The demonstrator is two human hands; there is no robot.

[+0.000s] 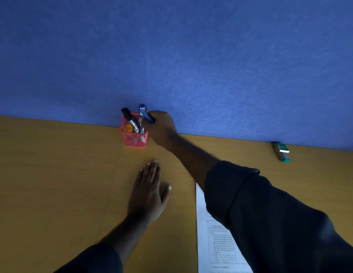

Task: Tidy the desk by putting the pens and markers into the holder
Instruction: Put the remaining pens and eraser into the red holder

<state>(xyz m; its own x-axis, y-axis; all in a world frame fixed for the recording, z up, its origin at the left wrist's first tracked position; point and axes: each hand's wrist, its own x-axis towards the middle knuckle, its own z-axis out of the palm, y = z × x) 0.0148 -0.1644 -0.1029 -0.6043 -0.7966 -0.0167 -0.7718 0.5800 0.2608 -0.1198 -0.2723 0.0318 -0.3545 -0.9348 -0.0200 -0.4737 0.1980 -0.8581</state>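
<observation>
A pink mesh holder (134,139) stands on the wooden desk against the blue partition. Inside it are a black-capped marker (129,117), a blue-capped marker (142,108) and an orange-topped item (128,128). My right hand (162,128) is just right of the holder's rim, shut on a blue pen (147,116) that slants over the holder's top right corner. My left hand (149,191) lies flat on the desk in front of the holder, fingers together, holding nothing.
A printed sheet of paper (215,241) lies at the lower right, partly under my right sleeve. A green stapler (281,151) sits at the far right against the blue partition (191,56). The wooden desk (53,184) spreads to the left.
</observation>
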